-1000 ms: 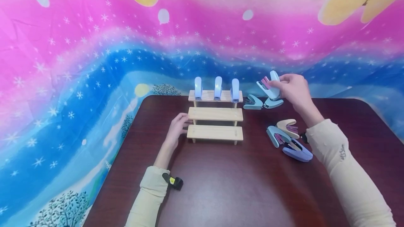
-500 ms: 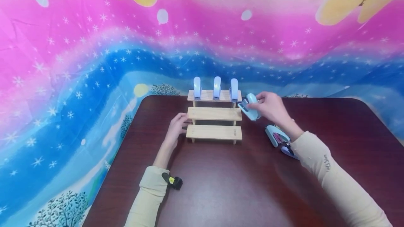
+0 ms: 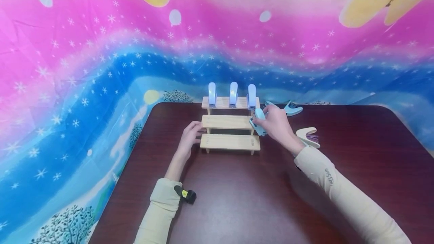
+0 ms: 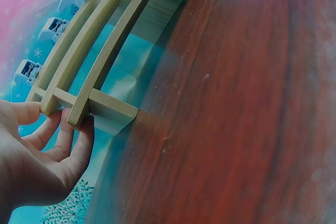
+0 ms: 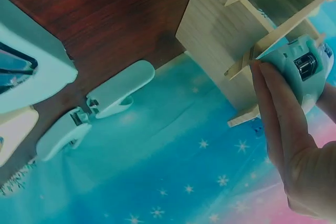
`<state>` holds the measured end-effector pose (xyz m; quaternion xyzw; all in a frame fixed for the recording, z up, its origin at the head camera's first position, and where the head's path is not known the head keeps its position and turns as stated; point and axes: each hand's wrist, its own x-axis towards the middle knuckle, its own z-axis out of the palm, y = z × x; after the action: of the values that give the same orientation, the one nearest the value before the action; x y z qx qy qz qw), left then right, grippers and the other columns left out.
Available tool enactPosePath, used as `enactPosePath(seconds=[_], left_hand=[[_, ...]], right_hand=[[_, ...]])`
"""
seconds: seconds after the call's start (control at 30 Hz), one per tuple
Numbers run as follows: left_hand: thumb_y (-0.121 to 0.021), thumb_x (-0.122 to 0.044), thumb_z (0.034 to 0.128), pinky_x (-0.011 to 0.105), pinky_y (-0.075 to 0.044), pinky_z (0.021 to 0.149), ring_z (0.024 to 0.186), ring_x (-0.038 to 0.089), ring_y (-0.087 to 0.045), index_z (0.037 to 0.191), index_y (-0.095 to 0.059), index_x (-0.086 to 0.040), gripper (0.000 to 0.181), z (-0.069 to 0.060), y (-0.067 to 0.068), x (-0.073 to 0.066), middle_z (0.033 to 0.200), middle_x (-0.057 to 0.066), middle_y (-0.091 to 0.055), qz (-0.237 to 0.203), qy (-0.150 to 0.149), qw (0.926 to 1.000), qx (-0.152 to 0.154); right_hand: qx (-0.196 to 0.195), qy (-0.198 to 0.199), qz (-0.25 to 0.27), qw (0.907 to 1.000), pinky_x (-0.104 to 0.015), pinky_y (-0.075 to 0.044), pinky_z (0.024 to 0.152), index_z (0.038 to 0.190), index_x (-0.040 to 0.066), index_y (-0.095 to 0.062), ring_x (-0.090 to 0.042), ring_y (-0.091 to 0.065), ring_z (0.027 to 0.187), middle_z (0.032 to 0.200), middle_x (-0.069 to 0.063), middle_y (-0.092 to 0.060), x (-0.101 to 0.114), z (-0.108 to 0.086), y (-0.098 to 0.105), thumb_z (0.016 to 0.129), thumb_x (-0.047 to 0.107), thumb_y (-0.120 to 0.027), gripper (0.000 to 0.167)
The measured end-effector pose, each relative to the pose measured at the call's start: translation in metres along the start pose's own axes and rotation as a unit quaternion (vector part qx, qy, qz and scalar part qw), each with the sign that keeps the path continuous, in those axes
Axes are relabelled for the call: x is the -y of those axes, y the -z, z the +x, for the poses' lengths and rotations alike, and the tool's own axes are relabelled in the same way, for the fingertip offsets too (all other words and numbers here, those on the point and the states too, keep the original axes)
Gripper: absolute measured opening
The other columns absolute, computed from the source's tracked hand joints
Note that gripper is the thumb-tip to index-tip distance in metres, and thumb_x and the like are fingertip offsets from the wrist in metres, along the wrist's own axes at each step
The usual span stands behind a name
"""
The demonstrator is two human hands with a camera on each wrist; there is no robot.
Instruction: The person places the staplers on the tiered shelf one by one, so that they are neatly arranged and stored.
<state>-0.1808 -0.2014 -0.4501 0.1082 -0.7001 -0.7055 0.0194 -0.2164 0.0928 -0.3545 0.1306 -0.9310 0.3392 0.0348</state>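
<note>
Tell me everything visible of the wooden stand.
The wooden stand looks like pale wood: three narrow shelves rising stepwise toward the back on side supports. It stands upright on the table. Three bluish staplers rest on its top shelf, the left hand grips its left end, and whether the teal stapler at its right end touches it is unclear.

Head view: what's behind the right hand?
Two light-blue staplers show past the right hand, which covers the left one's lower part. Anything fully behind it can't be seen.
</note>
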Motion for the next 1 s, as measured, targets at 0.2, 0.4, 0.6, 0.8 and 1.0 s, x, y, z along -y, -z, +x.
enactPosePath(seconds=[0.2, 0.4, 0.6, 0.8, 1.0], left_hand=[[-0.054, -0.022, 0.1044, 0.032, -0.055, 0.074, 0.104, 0.03, -0.067, 0.114, -0.063, -0.003, 0.023, 0.001, 0.001, -0.002, 0.119, 0.026, -0.067, 0.0, 0.002, 1.0, -0.003], [-0.054, -0.022, 0.1049, 0.031, -0.055, 0.073, 0.102, 0.029, -0.066, 0.115, -0.064, -0.002, 0.024, 0.002, 0.001, -0.002, 0.118, 0.025, -0.067, -0.001, -0.002, 1.0, 0.001], [-0.053, -0.023, 0.1055, 0.032, -0.054, 0.075, 0.105, 0.03, -0.065, 0.117, -0.063, -0.003, 0.025, 0.0, 0.0, -0.002, 0.124, 0.028, -0.065, 0.008, 0.006, 1.0, 0.001], [-0.053, -0.022, 0.1054, 0.032, -0.054, 0.075, 0.104, 0.03, -0.066, 0.116, -0.063, -0.003, 0.025, -0.001, 0.0, -0.001, 0.124, 0.029, -0.065, 0.007, 0.001, 1.0, -0.001], [-0.052, -0.022, 0.1055, 0.032, -0.055, 0.075, 0.104, 0.029, -0.066, 0.116, -0.063, -0.003, 0.025, 0.0, 0.001, -0.001, 0.125, 0.029, -0.064, 0.007, 0.004, 1.0, 0.003]], right_hand=[[0.0, 0.017, -0.031, 0.9994, -0.031, -0.049, 0.051, 0.106, -0.01, -0.061, -0.022, -0.058, 0.057, 0.074, -0.014, -0.058, 0.01, 0.001, -0.01, 0.091, 0.023, -0.081, 0.041], [0.001, 0.023, -0.046, 0.9987, -0.033, -0.045, 0.05, 0.111, -0.012, -0.057, -0.024, -0.055, 0.055, 0.068, -0.012, -0.052, 0.016, 0.0, -0.012, 0.096, 0.025, -0.076, 0.045], [0.023, 0.028, -0.042, 0.9984, -0.032, -0.04, 0.05, 0.086, -0.004, -0.062, -0.021, -0.05, 0.052, 0.059, -0.006, -0.048, 0.014, 0.001, -0.009, 0.098, 0.019, -0.071, 0.027], [0.034, 0.003, -0.041, 0.9986, -0.03, -0.038, 0.047, 0.08, -0.001, -0.06, -0.019, -0.047, 0.048, 0.057, -0.005, -0.044, 0.019, 0.003, -0.008, 0.094, 0.021, -0.073, 0.029], [0.041, -0.006, -0.031, 0.9987, -0.031, -0.038, 0.05, 0.088, -0.002, -0.06, -0.018, -0.045, 0.052, 0.061, -0.005, -0.045, 0.022, 0.004, -0.009, 0.093, 0.026, -0.079, 0.034]])
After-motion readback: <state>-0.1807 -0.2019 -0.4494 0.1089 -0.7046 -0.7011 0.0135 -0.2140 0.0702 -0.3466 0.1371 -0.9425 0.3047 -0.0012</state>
